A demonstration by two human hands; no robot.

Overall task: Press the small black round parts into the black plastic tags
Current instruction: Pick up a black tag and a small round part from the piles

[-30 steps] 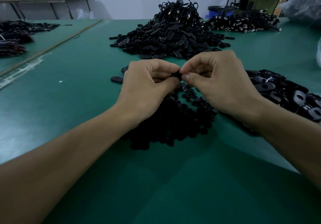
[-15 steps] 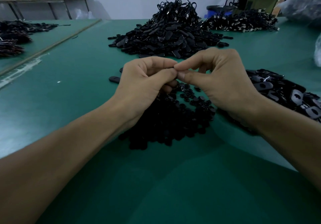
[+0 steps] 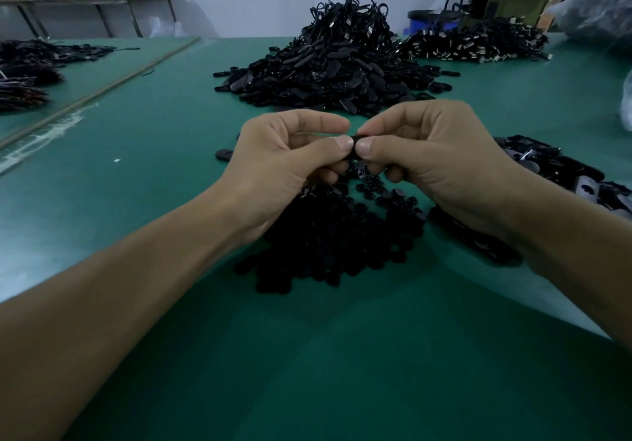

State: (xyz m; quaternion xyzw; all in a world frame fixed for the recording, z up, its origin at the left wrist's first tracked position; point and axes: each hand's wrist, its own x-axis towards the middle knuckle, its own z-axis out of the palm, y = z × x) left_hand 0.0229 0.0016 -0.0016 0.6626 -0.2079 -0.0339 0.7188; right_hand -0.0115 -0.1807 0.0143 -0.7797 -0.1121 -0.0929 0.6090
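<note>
My left hand (image 3: pixel 284 163) and my right hand (image 3: pixel 434 163) meet above the green table, thumbs and forefingers pinched together on one black plastic tag (image 3: pixel 354 146). Most of the tag is hidden by my fingers, so I cannot tell whether a round part sits in it. Right below my hands lies a heap of small black round parts (image 3: pixel 335 235). A spread of loose black tags (image 3: pixel 554 170) lies to the right, partly behind my right wrist.
A tall mound of black tags with cords (image 3: pixel 335 61) rises at the middle back, another pile (image 3: pixel 478 44) behind it at the right. More black bundles (image 3: pixel 24 74) sit at the far left. One stray tag (image 3: pixel 223 154) lies left of my hands on the green table (image 3: pixel 136 174).
Both hands have stayed together over the round parts. My thumbs now press tip to tip on the tag, which shows a little more between them than before.
</note>
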